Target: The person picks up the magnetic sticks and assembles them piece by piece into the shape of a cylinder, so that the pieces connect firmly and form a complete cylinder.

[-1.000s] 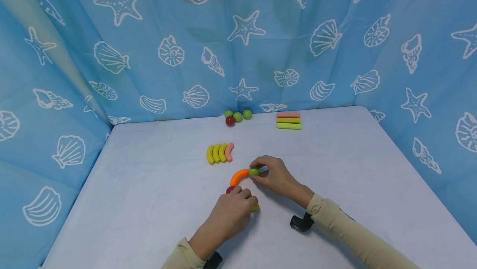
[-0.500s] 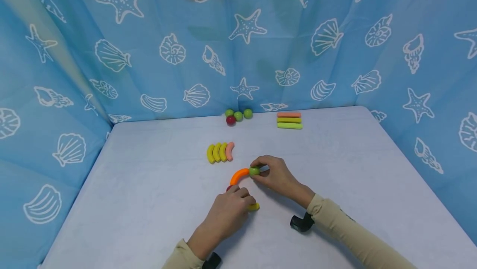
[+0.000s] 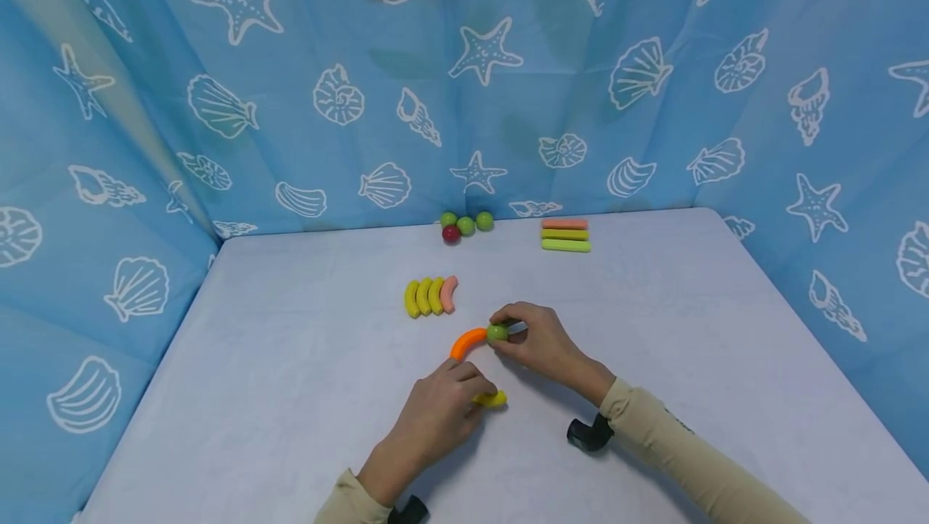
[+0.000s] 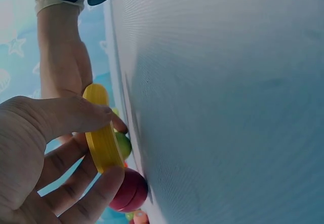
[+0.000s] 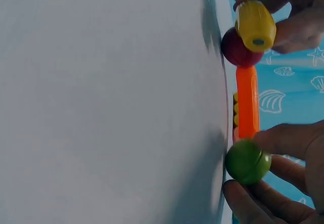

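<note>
My left hand (image 3: 439, 411) pinches a yellow curved piece (image 4: 104, 133) between thumb and fingers. Right by it, in the left wrist view, is a red ball (image 4: 130, 191), which my left hand covers in the head view. The right wrist view shows the red ball at one end of an orange curved piece (image 5: 247, 102). At its other end sits a green ball (image 5: 248, 161), pinched by my right hand (image 3: 540, 347). In the right wrist view the yellow piece overlaps the red ball; whether they touch I cannot tell.
Beyond my hands several yellow curved pieces (image 3: 424, 297) lie beside a pink one (image 3: 448, 295). Farther back are several green balls (image 3: 466, 226), a red ball (image 3: 451, 234) and three straight sticks (image 3: 565, 234). A blue shell-print curtain (image 3: 406, 81) borders the white table (image 3: 254, 395).
My left hand has shifted slightly and now covers the red ball in the head view. More of the yellow piece shows past its fingers. My right hand stays on the green ball.
</note>
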The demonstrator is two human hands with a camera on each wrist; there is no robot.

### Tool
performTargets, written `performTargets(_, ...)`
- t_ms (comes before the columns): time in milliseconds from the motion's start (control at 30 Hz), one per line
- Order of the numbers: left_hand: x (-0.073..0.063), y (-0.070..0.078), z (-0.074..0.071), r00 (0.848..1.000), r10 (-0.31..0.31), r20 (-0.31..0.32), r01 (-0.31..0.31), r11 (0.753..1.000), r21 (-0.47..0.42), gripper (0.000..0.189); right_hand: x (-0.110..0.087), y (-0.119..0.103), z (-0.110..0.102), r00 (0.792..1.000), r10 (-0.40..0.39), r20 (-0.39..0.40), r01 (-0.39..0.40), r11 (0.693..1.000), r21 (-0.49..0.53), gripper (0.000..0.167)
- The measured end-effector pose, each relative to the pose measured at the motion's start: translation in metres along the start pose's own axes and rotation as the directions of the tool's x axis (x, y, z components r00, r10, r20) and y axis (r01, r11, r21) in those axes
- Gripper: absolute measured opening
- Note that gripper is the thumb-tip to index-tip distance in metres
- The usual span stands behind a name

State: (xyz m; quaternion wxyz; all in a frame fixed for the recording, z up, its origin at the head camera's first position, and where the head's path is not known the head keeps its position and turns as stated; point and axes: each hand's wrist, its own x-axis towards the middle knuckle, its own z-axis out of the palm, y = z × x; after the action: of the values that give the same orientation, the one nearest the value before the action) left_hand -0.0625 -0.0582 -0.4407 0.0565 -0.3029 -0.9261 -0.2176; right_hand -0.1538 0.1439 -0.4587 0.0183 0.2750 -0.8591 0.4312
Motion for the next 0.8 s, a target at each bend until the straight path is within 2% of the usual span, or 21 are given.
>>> performTargets(233,-0.001,-0.002,0.000,1.000,0.006,-0.010,-0.006,1.000,-0.016,0.021,0.014,0.008,-0.014,0.994,0.088,-0.059,-0.085,0.995,0.050,0.025)
performTargets(367,-0.003,-0.003,0.001,1.000,0.009,-0.020,-0.010,1.000,-0.029,0.021,0.027,0.016,-0.023,0.988,0.121,-0.096,-0.118,0.992,0.035,0.024)
performTargets(633,-0.006,-0.003,0.001,0.999,0.009,-0.038,-0.011,0.998,-0.057,0.022,0.062,0.031,-0.030,0.974,0.176,-0.144,-0.181,0.983,-0.022,0.023)
performTargets(800,-0.006,-0.003,0.000,1.000,-0.002,-0.021,0.000,0.998,-0.063,0.022,0.089,0.040,-0.030,0.969,0.200,-0.147,-0.209,0.976,-0.054,0.024)
